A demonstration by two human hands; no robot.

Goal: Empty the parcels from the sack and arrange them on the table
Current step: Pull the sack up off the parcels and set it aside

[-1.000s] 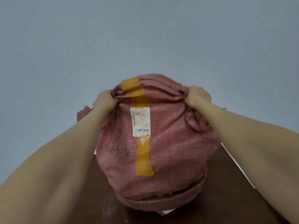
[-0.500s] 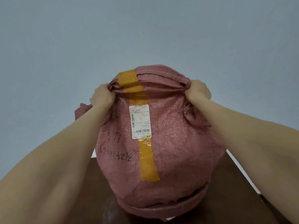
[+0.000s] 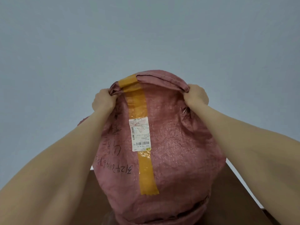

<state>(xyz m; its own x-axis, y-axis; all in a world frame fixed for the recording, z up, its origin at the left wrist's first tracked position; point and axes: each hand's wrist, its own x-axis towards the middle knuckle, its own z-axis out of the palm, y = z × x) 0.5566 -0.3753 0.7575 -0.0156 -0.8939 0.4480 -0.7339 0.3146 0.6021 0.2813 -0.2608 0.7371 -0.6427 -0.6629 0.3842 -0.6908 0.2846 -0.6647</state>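
A bulging pink woven sack (image 3: 175, 153) hangs upside down over the dark brown table (image 3: 94, 197). A strip of yellow tape and a white shipping label (image 3: 140, 133) run down its near face, with black handwriting to the left. My left hand (image 3: 103, 100) grips the sack's upper left corner. My right hand (image 3: 197, 95) grips the upper right corner. The sack's rolled lower rim rests near the tabletop at the bottom of the head view. No parcels are visible; the sack hides them.
A plain grey wall (image 3: 146, 38) fills the background. The table's right edge (image 3: 253, 192) runs diagonally, with pale floor beyond it. A sliver of pale floor also shows left of the sack.
Both hands have lifted the sack's upper corners higher, and the sack has stretched taller above the table. The label and tape now sit further up.
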